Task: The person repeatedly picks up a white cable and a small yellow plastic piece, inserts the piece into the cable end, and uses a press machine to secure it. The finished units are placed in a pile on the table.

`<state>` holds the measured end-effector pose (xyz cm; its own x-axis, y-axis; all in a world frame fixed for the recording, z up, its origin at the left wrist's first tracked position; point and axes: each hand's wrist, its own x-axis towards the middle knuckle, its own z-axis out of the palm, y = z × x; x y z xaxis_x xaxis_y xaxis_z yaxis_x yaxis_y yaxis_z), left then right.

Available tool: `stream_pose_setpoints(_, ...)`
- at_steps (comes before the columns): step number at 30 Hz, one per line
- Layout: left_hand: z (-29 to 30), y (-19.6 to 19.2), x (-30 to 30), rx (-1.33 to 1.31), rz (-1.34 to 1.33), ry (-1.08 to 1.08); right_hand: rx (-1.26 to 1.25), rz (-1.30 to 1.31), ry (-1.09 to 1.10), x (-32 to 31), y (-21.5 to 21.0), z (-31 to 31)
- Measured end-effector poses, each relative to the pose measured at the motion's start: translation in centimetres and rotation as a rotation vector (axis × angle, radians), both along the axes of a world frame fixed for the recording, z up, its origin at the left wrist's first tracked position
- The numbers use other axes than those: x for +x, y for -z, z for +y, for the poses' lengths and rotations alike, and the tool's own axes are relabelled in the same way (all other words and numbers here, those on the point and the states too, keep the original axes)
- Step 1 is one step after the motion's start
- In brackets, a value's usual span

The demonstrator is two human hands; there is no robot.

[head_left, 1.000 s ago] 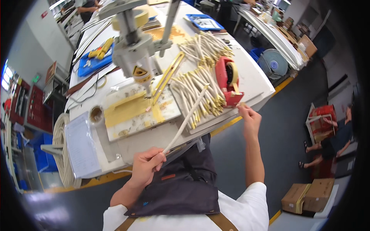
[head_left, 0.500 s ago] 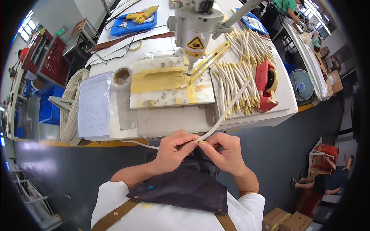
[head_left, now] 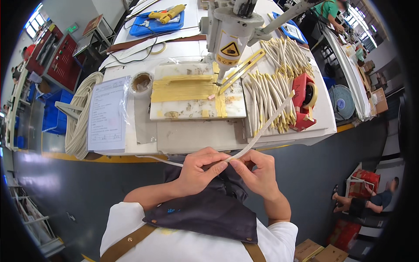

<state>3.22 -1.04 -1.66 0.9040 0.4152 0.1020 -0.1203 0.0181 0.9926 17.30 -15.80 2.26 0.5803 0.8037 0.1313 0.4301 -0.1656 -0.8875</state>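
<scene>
A long off-white cord [head_left: 267,125] runs through both hands in front of the table's near edge. My left hand [head_left: 201,171] pinches it between thumb and fingers. Close beside it, my right hand [head_left: 258,174] grips the same cord, thumb against curled fingers. From there the cord slopes up to the right, its yellowish end lying over a pile of cut cords [head_left: 271,91] with yellow tips. On the other side it trails from my left hand toward the table's left part. My fingers hide the stretch of cord they hold.
Beyond my hands lies a white block [head_left: 174,112] with yellow tape strips, under a grey press [head_left: 238,28]. A red tape dispenser [head_left: 301,120] stands right; a paper sheet [head_left: 107,115] and a cord coil [head_left: 76,131] are left. Other people work farther off.
Both hands stay pinched on the cord at nearly the same spot. The cord's free end sits slightly farther right and lower, and the whole view has shifted a little.
</scene>
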Motion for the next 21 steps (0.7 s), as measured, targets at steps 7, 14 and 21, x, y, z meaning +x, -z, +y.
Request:
stream_pose_setpoints(7, -0.1, -0.6, 0.3, -0.251, 0.021, 0.089, 0.03, -0.136, -0.164, 0.5, -0.5, -0.4)
stream_pose_setpoints(14, -0.6, -1.4, -0.5, -0.059, 0.041, 0.053, 0.072, -0.367, -0.229, 1.5, -1.1, -0.5)
stream_pose_setpoints(21, -1.6, -0.7, 0.5, 0.716, -0.288, -0.217, 0.192, -0.37, -0.146, 1.4, -0.1, -0.1)
